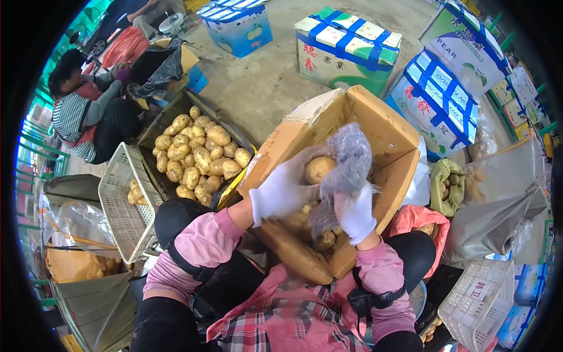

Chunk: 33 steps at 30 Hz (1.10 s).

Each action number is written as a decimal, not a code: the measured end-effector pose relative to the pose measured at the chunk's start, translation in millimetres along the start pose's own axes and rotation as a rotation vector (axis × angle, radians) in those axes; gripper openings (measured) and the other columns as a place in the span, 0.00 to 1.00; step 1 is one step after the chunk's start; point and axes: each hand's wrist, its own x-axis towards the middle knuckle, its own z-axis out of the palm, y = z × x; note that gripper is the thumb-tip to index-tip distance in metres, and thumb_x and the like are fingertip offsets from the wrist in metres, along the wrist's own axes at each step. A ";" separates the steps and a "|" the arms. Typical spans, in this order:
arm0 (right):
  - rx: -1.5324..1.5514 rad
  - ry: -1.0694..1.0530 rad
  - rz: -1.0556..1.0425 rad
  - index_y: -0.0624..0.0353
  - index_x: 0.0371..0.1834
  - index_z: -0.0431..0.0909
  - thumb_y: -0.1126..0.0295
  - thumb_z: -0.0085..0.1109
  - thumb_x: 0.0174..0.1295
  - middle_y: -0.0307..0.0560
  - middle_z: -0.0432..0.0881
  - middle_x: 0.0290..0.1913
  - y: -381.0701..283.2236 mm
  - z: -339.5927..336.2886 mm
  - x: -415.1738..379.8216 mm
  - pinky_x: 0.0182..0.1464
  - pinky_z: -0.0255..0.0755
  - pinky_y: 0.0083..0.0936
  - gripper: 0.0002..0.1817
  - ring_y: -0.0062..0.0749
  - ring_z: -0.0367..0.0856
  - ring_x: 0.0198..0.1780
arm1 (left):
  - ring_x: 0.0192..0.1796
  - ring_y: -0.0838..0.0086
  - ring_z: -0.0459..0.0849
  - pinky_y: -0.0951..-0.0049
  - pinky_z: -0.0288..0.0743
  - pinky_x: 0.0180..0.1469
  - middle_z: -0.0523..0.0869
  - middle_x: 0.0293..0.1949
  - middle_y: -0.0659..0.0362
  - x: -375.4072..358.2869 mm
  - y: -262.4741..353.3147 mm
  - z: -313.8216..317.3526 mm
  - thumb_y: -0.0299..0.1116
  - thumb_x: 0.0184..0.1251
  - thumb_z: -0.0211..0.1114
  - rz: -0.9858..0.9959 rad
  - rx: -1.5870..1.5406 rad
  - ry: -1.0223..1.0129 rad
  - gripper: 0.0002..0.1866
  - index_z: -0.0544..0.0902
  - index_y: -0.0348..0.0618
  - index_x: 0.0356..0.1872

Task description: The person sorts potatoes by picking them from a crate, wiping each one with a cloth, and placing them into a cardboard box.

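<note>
My left hand point(285, 190), in a white glove, is closed on a yellow-brown potato point(319, 169) above an open cardboard box point(387, 126). My right hand point(355, 212), also gloved in white, grips a fuzzy grey cloth point(349, 158), blurred by motion, which touches or nearly touches the potato's right side. Under both hands, several potatoes point(324, 240) lie in the bottom of the box, partly hidden by the gloves and the cloth.
Left of the box, a dark crate holds many potatoes point(202, 158), beside a white plastic basket point(115, 186). A person point(88, 111) sits at the upper left. Taped cartons point(346, 50) stand behind. At right are a green sack point(440, 182), a red bag point(413, 220) and another white basket point(478, 299).
</note>
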 end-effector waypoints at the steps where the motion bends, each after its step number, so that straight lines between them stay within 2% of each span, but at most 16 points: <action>1: 0.053 0.039 0.070 0.67 0.53 0.78 0.67 0.51 0.73 0.47 0.85 0.41 0.7 -3.9 3.3 0.55 0.72 0.29 0.15 0.33 0.82 0.45 | 0.70 0.73 0.68 0.70 0.63 0.72 0.70 0.67 0.57 -0.1 1.2 -0.1 0.21 0.59 0.73 0.011 -0.068 -0.005 0.37 0.65 0.37 0.69; 3: 0.165 0.119 0.210 0.67 0.54 0.78 0.66 0.54 0.72 0.46 0.85 0.43 -8.6 -15.2 18.9 0.55 0.72 0.28 0.16 0.32 0.81 0.46 | 0.70 0.72 0.68 0.70 0.62 0.72 0.70 0.68 0.57 -1.2 3.4 -0.5 0.21 0.57 0.74 0.029 -0.199 -0.017 0.38 0.65 0.37 0.69; 4: 0.448 0.148 0.432 0.64 0.55 0.78 0.68 0.61 0.70 0.40 0.81 0.48 -16.8 -15.2 26.2 0.58 0.70 0.25 0.15 0.26 0.77 0.52 | 0.70 0.71 0.68 0.70 0.62 0.72 0.70 0.68 0.57 -0.7 5.4 -3.0 0.21 0.55 0.75 0.094 -0.050 -0.005 0.40 0.65 0.37 0.69; 7: 0.448 0.203 0.324 0.62 0.55 0.78 0.65 0.61 0.70 0.37 0.81 0.48 -30.4 1.1 20.7 0.57 0.70 0.22 0.16 0.22 0.77 0.50 | 0.69 0.71 0.69 0.70 0.62 0.72 0.69 0.68 0.57 -2.7 9.5 -11.9 0.22 0.51 0.77 0.207 0.273 0.053 0.43 0.65 0.36 0.70; 9: 0.638 0.041 0.436 0.62 0.56 0.78 0.68 0.60 0.70 0.37 0.78 0.54 -5.9 -8.4 7.6 0.60 0.68 0.20 0.15 0.19 0.75 0.53 | 0.69 0.71 0.69 0.70 0.63 0.72 0.70 0.68 0.57 -5.7 11.6 -16.8 0.21 0.48 0.79 0.171 0.334 0.104 0.45 0.65 0.36 0.70; 11: 0.527 0.001 0.434 0.61 0.57 0.78 0.69 0.59 0.70 0.38 0.76 0.58 -8.8 -13.8 6.7 0.62 0.66 0.19 0.15 0.18 0.73 0.55 | 0.68 0.72 0.70 0.69 0.64 0.71 0.72 0.67 0.58 -4.2 11.3 -21.1 0.25 0.49 0.79 0.003 0.037 0.036 0.43 0.67 0.34 0.69; 13: 0.689 0.086 0.381 0.61 0.57 0.77 0.70 0.64 0.67 0.42 0.81 0.55 -7.3 -13.5 5.0 0.61 0.70 0.24 0.17 0.24 0.77 0.58 | 0.68 0.73 0.70 0.68 0.65 0.71 0.73 0.66 0.58 -3.3 19.8 -18.2 0.29 0.49 0.80 -0.107 -0.198 0.011 0.42 0.68 0.33 0.67; 17: 0.944 0.103 0.421 0.64 0.68 0.67 0.65 0.64 0.67 0.50 0.75 0.63 28.0 14.4 -7.6 0.64 0.68 0.28 0.29 0.32 0.77 0.60 | 0.65 0.68 0.75 0.68 0.67 0.69 0.76 0.64 0.54 -10.4 2.1 -16.5 0.27 0.49 0.76 0.072 0.162 0.101 0.37 0.73 0.36 0.64; 18: 0.179 -0.192 0.248 0.67 0.70 0.61 0.63 0.63 0.68 0.53 0.75 0.64 -18.2 4.3 7.0 0.64 0.68 0.32 0.33 0.36 0.77 0.60 | 0.65 0.66 0.76 0.67 0.68 0.68 0.78 0.62 0.53 -13.6 11.1 -11.8 0.25 0.48 0.75 0.062 0.327 0.134 0.35 0.74 0.37 0.63; 19: -0.038 0.011 0.059 0.68 0.66 0.67 0.62 0.62 0.68 0.56 0.79 0.58 -13.8 24.2 -1.1 0.64 0.67 0.34 0.29 0.41 0.79 0.58 | 0.64 0.65 0.77 0.67 0.69 0.67 0.79 0.61 0.52 -16.1 15.6 -7.5 0.24 0.47 0.73 0.049 0.496 0.169 0.34 0.76 0.38 0.61; 21: -0.137 0.034 0.051 0.68 0.60 0.74 0.63 0.61 0.69 0.59 0.82 0.51 -18.8 29.9 2.9 0.63 0.69 0.36 0.22 0.45 0.80 0.55 | 0.60 0.47 0.78 0.58 0.72 0.63 0.79 0.57 0.43 -19.5 -8.1 3.6 0.25 0.50 0.66 0.225 0.554 0.246 0.28 0.78 0.40 0.58; 22: -0.197 -0.053 0.017 0.68 0.54 0.78 0.63 0.58 0.70 0.62 0.83 0.49 -20.1 22.4 9.7 0.63 0.69 0.36 0.18 0.48 0.81 0.54 | 0.59 0.47 0.78 0.58 0.73 0.62 0.79 0.56 0.42 -19.5 -5.2 5.8 0.28 0.49 0.68 0.130 0.556 0.232 0.28 0.77 0.39 0.57; 23: -0.173 -0.022 0.072 0.67 0.53 0.79 0.63 0.55 0.73 0.57 0.84 0.46 -16.0 19.9 13.2 0.57 0.74 0.34 0.17 0.40 0.83 0.50 | 0.59 0.47 0.78 0.57 0.73 0.62 0.79 0.56 0.40 -24.6 -3.4 5.5 0.32 0.48 0.71 0.183 0.610 0.236 0.31 0.77 0.37 0.58; 25: 0.278 0.073 0.521 0.65 0.54 0.80 0.61 0.55 0.74 0.43 0.84 0.47 -7.2 15.2 16.1 0.44 0.79 0.24 0.18 0.23 0.83 0.43 | 0.58 0.47 0.79 0.57 0.74 0.61 0.81 0.53 0.40 -25.9 11.7 7.4 0.35 0.48 0.74 0.236 0.528 0.239 0.32 0.77 0.35 0.57; 28: 0.484 0.146 0.560 0.65 0.54 0.80 0.61 0.57 0.73 0.44 0.85 0.45 10.4 10.3 18.2 0.43 0.80 0.27 0.18 0.25 0.83 0.42 | 0.53 0.58 0.84 0.65 0.77 0.58 0.85 0.49 0.48 -27.3 25.2 -1.7 0.38 0.52 0.78 0.061 0.425 0.142 0.31 0.78 0.37 0.57; 33: 0.588 0.116 0.639 0.63 0.59 0.76 0.59 0.56 0.72 0.49 0.86 0.45 4.7 4.4 17.6 0.42 0.81 0.27 0.20 0.29 0.85 0.40 | 0.35 0.77 0.85 0.76 0.83 0.41 0.86 0.41 0.58 -20.0 1.0 -104.8 0.34 0.60 0.75 -0.320 -0.031 0.440 0.28 0.76 0.39 0.60</action>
